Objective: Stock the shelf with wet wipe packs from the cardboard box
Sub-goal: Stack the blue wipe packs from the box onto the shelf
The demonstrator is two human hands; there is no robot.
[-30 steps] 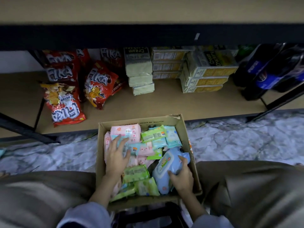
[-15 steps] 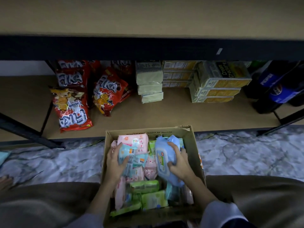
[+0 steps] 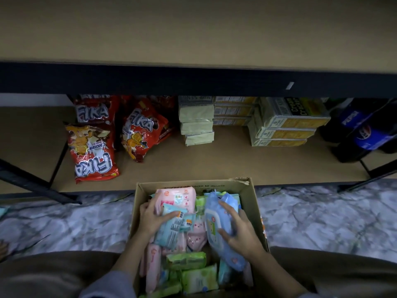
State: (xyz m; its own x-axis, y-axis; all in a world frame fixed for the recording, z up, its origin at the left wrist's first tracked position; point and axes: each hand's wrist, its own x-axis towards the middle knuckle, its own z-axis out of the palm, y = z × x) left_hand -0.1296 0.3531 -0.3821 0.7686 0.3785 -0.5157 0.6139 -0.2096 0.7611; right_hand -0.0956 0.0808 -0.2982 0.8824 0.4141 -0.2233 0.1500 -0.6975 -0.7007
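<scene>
You look down into an open cardboard box (image 3: 247,198) on the marbled floor (image 3: 322,216), set just in front of the low shelf (image 3: 225,164). The box is full of wet wipe packs in pink, green and blue. Your left hand (image 3: 150,220) grasps a light blue pack (image 3: 171,231) near the box's left side, thumb across its printed label. Your right hand (image 3: 238,231) curls around a larger blue pack (image 3: 217,224) with a flip lid, holding it tilted on edge over the other packs. On the shelf behind the box lie red snack bags (image 3: 94,151), stacked pale cracker packs (image 3: 197,123), yellow boxes (image 3: 285,125) and dark soda bottles (image 3: 365,130) at the far right.
</scene>
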